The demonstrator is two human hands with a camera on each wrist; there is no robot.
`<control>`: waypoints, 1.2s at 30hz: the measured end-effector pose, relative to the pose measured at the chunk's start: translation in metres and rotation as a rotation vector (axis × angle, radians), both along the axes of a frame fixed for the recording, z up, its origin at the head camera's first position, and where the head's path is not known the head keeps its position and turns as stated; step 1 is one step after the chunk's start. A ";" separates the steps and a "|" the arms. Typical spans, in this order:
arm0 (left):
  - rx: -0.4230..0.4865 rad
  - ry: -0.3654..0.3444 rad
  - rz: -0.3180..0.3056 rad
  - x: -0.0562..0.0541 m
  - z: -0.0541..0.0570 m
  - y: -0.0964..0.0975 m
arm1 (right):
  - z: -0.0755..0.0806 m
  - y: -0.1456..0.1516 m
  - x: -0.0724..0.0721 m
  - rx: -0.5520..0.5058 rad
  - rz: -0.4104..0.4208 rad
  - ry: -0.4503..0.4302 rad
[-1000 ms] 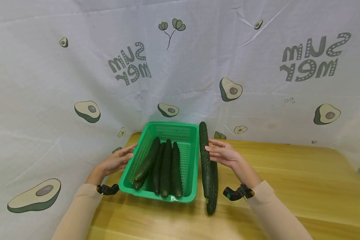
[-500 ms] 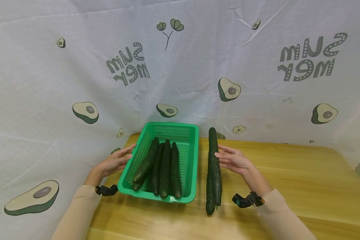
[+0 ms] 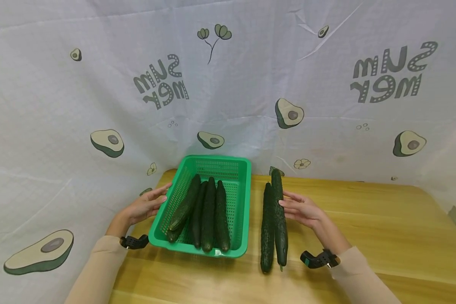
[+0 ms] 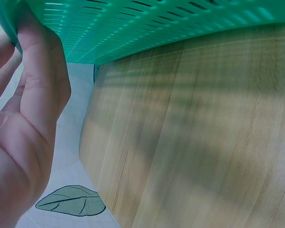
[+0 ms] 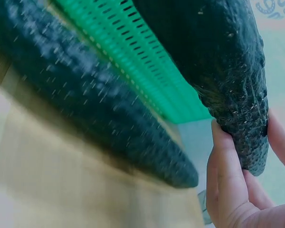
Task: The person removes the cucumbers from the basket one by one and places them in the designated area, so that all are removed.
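My right hand [image 3: 302, 210] holds a long dark green cucumber [image 3: 280, 230] near its far end, thumb on one side and fingers on the other. In the right wrist view this cucumber [image 5: 228, 61] is raised above the table, its bumpy end between the fingertips. Just left of it, a second cucumber [image 3: 267, 236] lies on the wood, roughly parallel. My left hand [image 3: 146, 206] grips the left rim of a green plastic basket [image 3: 244, 211]. Inside the basket lie several cucumbers [image 3: 209, 215], side by side, some on the left stacked.
The wooden table [image 3: 365, 228] extends to the right and in front of the basket. Behind it and along the left hangs a white cloth [image 3: 243, 76] printed with avocados and lettering. A black wrist camera [image 3: 319, 259] sits on my right wrist.
My right hand has carried its cucumber rightward and nearer to me, from beside the basket's right rim past the lying cucumber. The left hand and basket have stayed put.
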State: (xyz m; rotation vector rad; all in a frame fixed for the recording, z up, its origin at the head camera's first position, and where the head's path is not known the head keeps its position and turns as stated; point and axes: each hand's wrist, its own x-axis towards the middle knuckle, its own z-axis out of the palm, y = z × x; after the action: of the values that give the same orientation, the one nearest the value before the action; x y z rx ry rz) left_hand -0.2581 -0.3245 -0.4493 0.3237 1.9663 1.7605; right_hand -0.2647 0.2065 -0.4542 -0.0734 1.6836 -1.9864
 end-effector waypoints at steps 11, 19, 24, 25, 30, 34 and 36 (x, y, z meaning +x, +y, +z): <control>0.005 -0.002 0.014 0.001 -0.001 -0.001 | -0.018 0.011 0.006 0.065 -0.082 -0.021; 0.029 -0.015 0.012 0.000 -0.001 0.000 | -0.028 0.012 0.007 0.056 -0.129 -0.059; 0.028 -0.012 0.017 -0.001 -0.003 0.000 | -0.032 0.010 0.006 0.083 -0.139 -0.058; 0.027 -0.011 0.017 -0.001 -0.003 -0.001 | -0.033 0.009 0.006 0.089 -0.143 -0.058; 0.025 -0.009 0.012 -0.002 -0.004 -0.002 | -0.035 0.004 0.006 0.114 -0.170 -0.058; 0.029 -0.012 0.013 -0.001 -0.003 -0.001 | -0.037 0.002 0.005 0.122 -0.183 -0.061; 0.031 -0.013 0.011 0.000 -0.002 0.000 | -0.038 0.001 0.005 0.127 -0.190 -0.062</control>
State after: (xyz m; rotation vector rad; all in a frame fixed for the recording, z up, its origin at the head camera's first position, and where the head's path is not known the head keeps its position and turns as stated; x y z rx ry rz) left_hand -0.2585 -0.3245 -0.4517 0.3124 1.9370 1.7971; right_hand -0.2599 0.2079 -0.4917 0.1987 1.8303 -1.9880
